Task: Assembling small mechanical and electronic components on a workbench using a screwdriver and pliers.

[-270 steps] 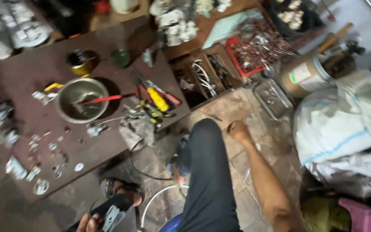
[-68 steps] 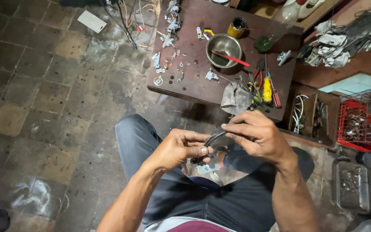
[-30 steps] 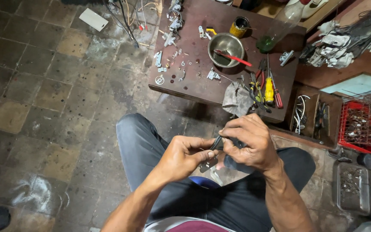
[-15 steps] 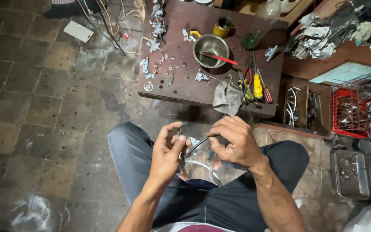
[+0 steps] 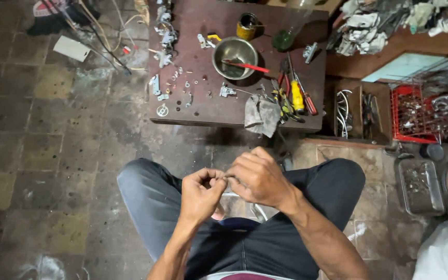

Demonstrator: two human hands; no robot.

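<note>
I sit on a tiled floor with my knees apart, in dark trousers. My left hand [image 5: 201, 193] and my right hand [image 5: 256, 175] meet in front of me, above my lap. Their fingertips pinch a small metal part [image 5: 227, 179] between them; most of it is hidden by the fingers. A thin metal piece [image 5: 257, 211] shows below the hands, between my legs. A low brown wooden board [image 5: 203, 103] lies on the floor just ahead of my knees.
On the board stand a steel bowl [image 5: 234, 51] with a red-handled tool, a small tin [image 5: 246, 26], a grey rag [image 5: 261, 115], screwdrivers and pliers [image 5: 294, 96] and scattered small metal parts [image 5: 168, 72]. To the right are a wooden box [image 5: 359, 110], a red crate [image 5: 425, 113] and a metal tray [image 5: 420, 186].
The curved dark metal piece I held up between both hands no longer shows; my hands have closed together and dropped slightly. The view has shifted.
</note>
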